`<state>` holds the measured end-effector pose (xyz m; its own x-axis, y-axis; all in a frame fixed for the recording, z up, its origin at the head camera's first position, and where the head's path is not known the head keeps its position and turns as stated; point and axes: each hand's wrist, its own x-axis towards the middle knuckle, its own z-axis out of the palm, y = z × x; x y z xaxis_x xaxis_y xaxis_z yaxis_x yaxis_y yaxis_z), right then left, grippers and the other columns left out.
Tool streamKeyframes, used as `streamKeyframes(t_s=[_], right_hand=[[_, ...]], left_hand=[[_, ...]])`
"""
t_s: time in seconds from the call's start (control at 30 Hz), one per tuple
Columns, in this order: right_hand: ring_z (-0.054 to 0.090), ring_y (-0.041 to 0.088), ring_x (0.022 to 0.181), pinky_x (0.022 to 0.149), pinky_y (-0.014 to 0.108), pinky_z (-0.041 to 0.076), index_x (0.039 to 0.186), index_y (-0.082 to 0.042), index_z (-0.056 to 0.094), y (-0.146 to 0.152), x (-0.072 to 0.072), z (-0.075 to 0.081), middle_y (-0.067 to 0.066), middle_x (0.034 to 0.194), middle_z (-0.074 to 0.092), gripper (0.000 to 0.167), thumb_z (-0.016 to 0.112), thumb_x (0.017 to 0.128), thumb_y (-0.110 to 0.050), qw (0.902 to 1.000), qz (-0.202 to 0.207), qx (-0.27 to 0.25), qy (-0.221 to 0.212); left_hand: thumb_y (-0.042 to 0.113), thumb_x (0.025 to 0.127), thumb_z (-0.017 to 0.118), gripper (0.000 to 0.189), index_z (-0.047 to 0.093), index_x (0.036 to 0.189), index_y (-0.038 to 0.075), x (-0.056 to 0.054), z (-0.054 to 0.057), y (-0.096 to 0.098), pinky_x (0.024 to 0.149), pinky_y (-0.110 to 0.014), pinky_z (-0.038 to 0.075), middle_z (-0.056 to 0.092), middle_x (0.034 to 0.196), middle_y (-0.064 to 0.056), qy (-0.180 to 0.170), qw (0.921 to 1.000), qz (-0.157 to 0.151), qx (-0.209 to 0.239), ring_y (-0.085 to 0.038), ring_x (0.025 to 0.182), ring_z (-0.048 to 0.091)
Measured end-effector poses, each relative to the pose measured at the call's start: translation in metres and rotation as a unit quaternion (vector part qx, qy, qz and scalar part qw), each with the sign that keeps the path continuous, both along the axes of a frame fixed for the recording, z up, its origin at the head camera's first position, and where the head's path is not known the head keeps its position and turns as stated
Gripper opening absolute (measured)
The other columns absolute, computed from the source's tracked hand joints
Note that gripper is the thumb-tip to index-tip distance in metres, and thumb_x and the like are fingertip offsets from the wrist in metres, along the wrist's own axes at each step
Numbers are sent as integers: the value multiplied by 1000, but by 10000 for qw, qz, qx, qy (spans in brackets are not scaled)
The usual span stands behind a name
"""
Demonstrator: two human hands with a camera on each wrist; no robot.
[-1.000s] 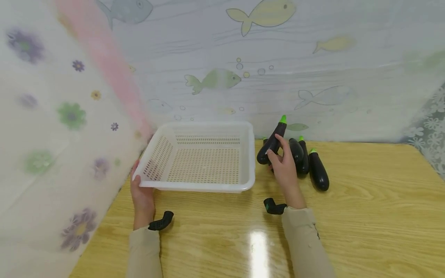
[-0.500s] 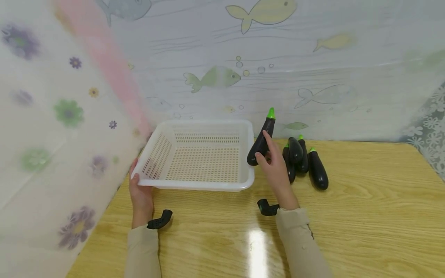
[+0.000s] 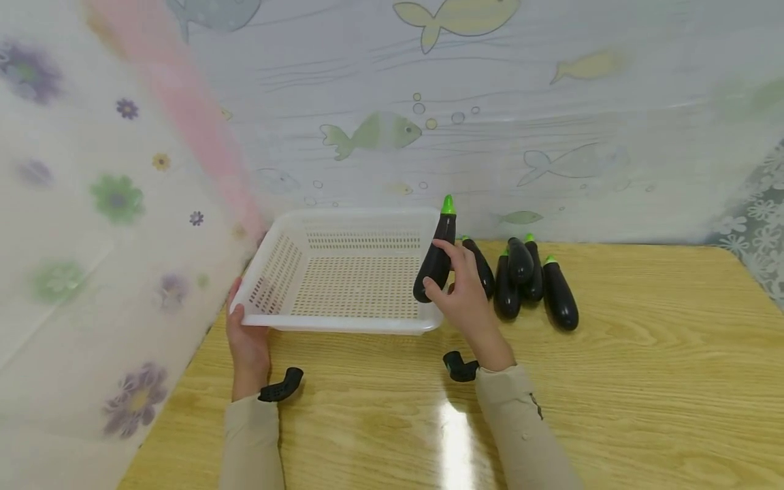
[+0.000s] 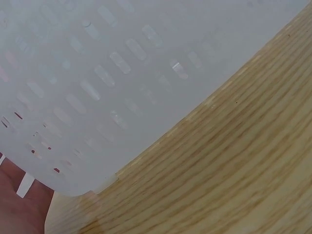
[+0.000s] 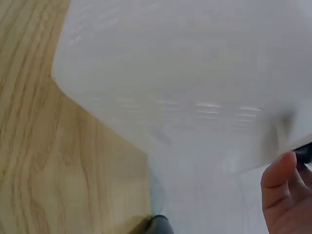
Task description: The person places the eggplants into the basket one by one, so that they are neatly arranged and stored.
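My right hand (image 3: 464, 292) grips a dark eggplant (image 3: 442, 246) with a bright green stem, its stem end pointing up. In the head view the eggplant overlaps the right rim of a white plastic basket (image 3: 343, 324) with slotted walls. My left hand (image 3: 248, 344) holds the basket's front left corner, thumb over the rim. The left wrist view shows the basket's outer wall (image 4: 122, 97) and part of the left hand (image 4: 22, 204) at its corner. In the right wrist view the right hand's fingers (image 5: 279, 175) are beside the basket wall, with only a dark bit of eggplant showing.
Several more eggplants (image 3: 507, 289) lie grouped on the wooden table (image 3: 661, 354) right of the basket, one (image 3: 560, 298) a little apart. A curtain with fish prints (image 3: 380, 133) hangs behind the table, and a flowered sheet (image 3: 128, 272) stands along the left.
My right hand has carried the eggplant left, from beside the other eggplants to over the basket's right rim, turning it more upright. My left hand keeps its hold on the basket corner.
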<state>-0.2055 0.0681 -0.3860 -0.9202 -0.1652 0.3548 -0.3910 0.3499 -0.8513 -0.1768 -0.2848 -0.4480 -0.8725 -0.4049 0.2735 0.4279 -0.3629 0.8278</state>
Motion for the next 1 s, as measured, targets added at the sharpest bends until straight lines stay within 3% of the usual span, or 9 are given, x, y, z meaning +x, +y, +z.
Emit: streamKeyframes(t_s=[0.23,0.33,0.5,0.6,0.7,0.77,0.83,0.93,1.0], right_hand=[[46,23,95,51,33,39,136,-32,30,-5,0,-2,4,134,27,58,57,84,-29,9988,14,441,196],[53,20,71,45,32,37,138,-36,24,-6,-1,-4,5,136,25,63,57,85,-29,9971,56,717,269],[33,14,36,37,30,32,140,-38,17,-8,-1,-5,6,137,25,69,56,85,-29,9952,155,920,284],[35,16,39,38,31,34,141,-35,17,-8,-1,-7,6,135,26,70,57,85,-27,9949,222,903,393],[51,21,63,53,35,43,141,-32,18,-10,-1,-9,9,132,29,69,57,85,-25,9937,307,911,585],[51,23,65,55,37,43,141,-32,19,-12,-1,-9,10,132,30,68,57,85,-26,9927,365,987,594],[51,21,59,55,35,43,141,-33,21,-14,0,-9,10,133,30,65,56,86,-27,9916,362,1111,551],[34,17,36,41,31,36,139,-38,20,-16,2,-10,6,133,29,64,55,86,-30,9909,304,1254,393],[32,13,35,40,29,34,138,-38,22,-18,2,-11,5,133,30,63,55,86,-30,9906,256,1290,382]], left_hand=[[29,87,40,52,33,138,20,-3,-1,-2,95,-42,26,35,137,-10,60,9999,-71,97,-30,123,32],[29,87,41,52,33,137,20,-3,-1,-2,96,-43,25,35,137,-10,61,9998,-89,145,-29,124,31],[29,87,40,51,34,137,21,-2,-2,-2,96,-45,23,34,138,-9,20,9999,-71,118,-29,124,31],[29,87,40,51,34,137,22,-2,-2,-2,97,-46,23,34,138,-8,16,9999,-62,90,-29,125,31],[30,87,40,51,34,137,22,-1,-1,-1,97,-46,23,33,139,-9,30,10000,-84,44,-30,125,30],[30,87,40,51,34,137,22,-1,-1,-1,97,-46,23,33,139,-9,48,9999,-93,14,-31,125,30],[30,88,40,51,34,137,22,-1,-1,-1,97,-46,23,33,139,-10,64,9999,-101,7,-32,125,30],[30,87,40,51,34,137,22,-1,-1,-2,97,-45,23,33,139,-10,82,9999,-88,-16,-31,125,30],[30,87,40,51,34,137,21,-2,-2,-3,97,-45,23,33,139,-10,95,9999,-91,-32,-31,125,30]])
